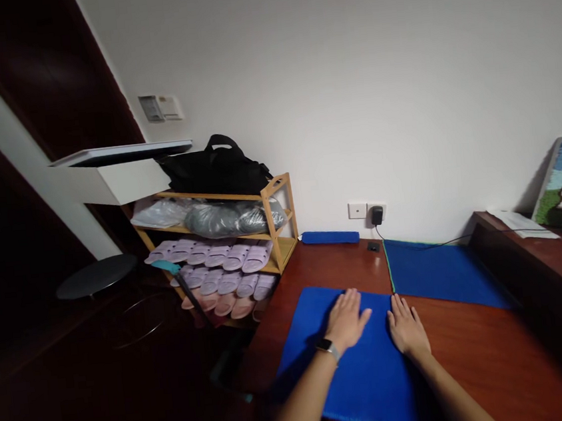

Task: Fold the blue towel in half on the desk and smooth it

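A blue cloth [373, 375] lies spread flat on the reddish-brown wooden desk [481, 350], reaching its front edge. My left hand [347, 321], with a watch [327, 347] on the wrist, rests palm down near the cloth's far edge, its thumb held out to the right. At the cloth's right edge, my right hand [407, 326] also lies flat, fingers stretched forward. Neither hand grips anything. Behind my right hand, a second blue cloth [438, 271] with a green edge is laid on the desk. A narrow folded blue cloth [330, 237] sits by the wall.
Left of the desk stands a wooden rack [272, 238] with rows of slippers [220, 254] and a black bag [216, 167] on top. A black plug [376, 214] trails a cable across the second cloth. On the right, a raised ledge [522, 259] bears papers and a picture.
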### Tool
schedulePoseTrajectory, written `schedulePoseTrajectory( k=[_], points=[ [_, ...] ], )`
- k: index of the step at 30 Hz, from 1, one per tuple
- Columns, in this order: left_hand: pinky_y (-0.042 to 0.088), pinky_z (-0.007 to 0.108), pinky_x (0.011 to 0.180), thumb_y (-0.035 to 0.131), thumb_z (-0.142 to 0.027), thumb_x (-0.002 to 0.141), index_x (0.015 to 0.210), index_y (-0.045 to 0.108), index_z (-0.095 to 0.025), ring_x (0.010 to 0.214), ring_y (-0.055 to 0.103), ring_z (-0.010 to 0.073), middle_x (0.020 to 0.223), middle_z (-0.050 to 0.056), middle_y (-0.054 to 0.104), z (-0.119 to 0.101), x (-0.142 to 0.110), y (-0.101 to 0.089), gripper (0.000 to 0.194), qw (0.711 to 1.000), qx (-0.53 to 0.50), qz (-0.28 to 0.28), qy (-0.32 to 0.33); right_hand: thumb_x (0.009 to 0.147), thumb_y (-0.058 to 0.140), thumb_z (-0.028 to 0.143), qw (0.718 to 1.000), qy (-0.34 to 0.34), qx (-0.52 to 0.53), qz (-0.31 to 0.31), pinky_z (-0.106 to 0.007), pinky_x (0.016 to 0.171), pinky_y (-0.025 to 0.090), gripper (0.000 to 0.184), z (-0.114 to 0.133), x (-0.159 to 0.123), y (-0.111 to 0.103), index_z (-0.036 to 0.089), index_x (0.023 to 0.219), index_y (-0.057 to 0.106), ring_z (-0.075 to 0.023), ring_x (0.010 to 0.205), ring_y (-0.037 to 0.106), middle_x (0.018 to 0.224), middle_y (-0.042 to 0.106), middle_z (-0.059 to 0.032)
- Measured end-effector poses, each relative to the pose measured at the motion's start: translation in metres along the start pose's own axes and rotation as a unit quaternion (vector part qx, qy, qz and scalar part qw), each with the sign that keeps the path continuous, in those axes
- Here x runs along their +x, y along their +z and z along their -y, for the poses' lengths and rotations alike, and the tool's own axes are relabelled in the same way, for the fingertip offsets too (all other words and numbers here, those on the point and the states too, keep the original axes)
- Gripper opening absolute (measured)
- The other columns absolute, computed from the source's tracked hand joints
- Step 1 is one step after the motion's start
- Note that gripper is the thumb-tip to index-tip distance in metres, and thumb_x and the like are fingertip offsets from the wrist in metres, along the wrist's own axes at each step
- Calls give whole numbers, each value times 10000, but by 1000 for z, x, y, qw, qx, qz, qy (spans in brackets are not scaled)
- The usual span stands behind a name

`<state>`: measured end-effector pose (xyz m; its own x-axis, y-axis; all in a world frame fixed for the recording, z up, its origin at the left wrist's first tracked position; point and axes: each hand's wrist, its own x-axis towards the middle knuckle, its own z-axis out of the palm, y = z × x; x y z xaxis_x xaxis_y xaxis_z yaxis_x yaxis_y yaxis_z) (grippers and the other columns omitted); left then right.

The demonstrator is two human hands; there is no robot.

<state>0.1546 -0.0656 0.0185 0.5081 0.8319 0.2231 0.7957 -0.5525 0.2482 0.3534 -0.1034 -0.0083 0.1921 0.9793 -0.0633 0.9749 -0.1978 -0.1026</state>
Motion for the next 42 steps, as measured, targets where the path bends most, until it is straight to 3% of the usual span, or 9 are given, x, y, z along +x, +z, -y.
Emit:
schedulePoseTrajectory(
  k=[3, 6, 16, 21, 27, 31, 34, 37, 42],
  points=[
    [207, 404, 1261, 106, -569, 1050, 1601, 315, -191, 1535, 269, 207, 1637, 72, 367, -48, 15, 32, 700, 999, -35, 17, 35, 1009, 153, 320, 999, -29, -19, 14, -424, 1259, 98, 641, -2, -2, -2, 110, 1613, 201, -219, 1569, 88, 1699, 111, -46],
    [189, 435, 1266, 124, -554, 1053, 1615, 272, -227, 1541, 252, 213, 1646, 54, 351, -55, 19, 46, 667, 998, -39, 32, 35, 1005, 172, 317, 999, -36, -19, 15, -433, 1258, 94, 637, -3, -2, -1, 130, 1611, 228, -221, 1570, 82, 1700, 109, -47],
    [166, 433, 1265, 139, -604, 1046, 1607, 294, -175, 1548, 222, 235, 1661, 95, 292, 87, -23, -18, 723, 990, 54, 42, -121, 1023, 86, 399, 999, 1, 32, 6, -396, 1264, 72, 666, 0, -1, -4, 101, 1617, 135, -198, 1568, 87, 1701, 123, -39],
    [179, 419, 1257, 149, -558, 1054, 1603, 290, -155, 1548, 222, 220, 1665, 99, 275, 117, -28, -32, 695, 986, 72, 72, -129, 1023, 99, 393, 999, 3, 41, 3, -403, 1268, 67, 664, 1, -2, -4, 96, 1615, 145, -199, 1568, 93, 1698, 135, -42],
    [166, 411, 1265, 111, -584, 1045, 1581, 344, -106, 1538, 258, 244, 1641, 131, 336, 58, -9, -27, 755, 994, 66, 27, -80, 1020, 98, 387, 999, 1, 37, 0, -406, 1267, 72, 664, 2, -2, -5, 93, 1614, 157, -204, 1567, 102, 1696, 138, -34],
    [189, 380, 1264, 77, -582, 1048, 1595, 322, -156, 1536, 264, 195, 1646, 79, 347, -23, 9, 13, 735, 999, 0, 28, 31, 1019, 116, 361, 1000, -6, 25, 11, -406, 1264, 77, 655, 1, -3, -8, 90, 1614, 148, -209, 1568, 94, 1698, 128, -48],
    [184, 400, 1268, 76, -578, 1047, 1596, 324, -177, 1537, 261, 195, 1640, 69, 362, -56, 16, 39, 723, 998, -25, 31, 39, 1016, 125, 333, 999, -23, 2, 23, -409, 1261, 82, 642, 0, -4, -10, 106, 1616, 154, -210, 1570, 75, 1700, 107, -41],
    [167, 429, 1274, 88, -583, 1045, 1601, 314, -205, 1543, 244, 206, 1649, 61, 341, -44, 12, 40, 710, 999, -22, 30, 11, 1021, 112, 352, 1000, -12, 2, 17, -406, 1263, 90, 647, 0, -4, -9, 99, 1616, 144, -206, 1569, 89, 1699, 120, -38],
    [158, 446, 1274, 112, -635, 1030, 1604, 302, -159, 1551, 214, 240, 1662, 97, 286, 41, -12, 1, 769, 993, 31, 38, -104, 1024, 93, 388, 1000, 0, 29, 5, -409, 1266, 80, 662, 1, -2, -6, 96, 1616, 137, -204, 1568, 98, 1697, 127, -35]
  ],
)
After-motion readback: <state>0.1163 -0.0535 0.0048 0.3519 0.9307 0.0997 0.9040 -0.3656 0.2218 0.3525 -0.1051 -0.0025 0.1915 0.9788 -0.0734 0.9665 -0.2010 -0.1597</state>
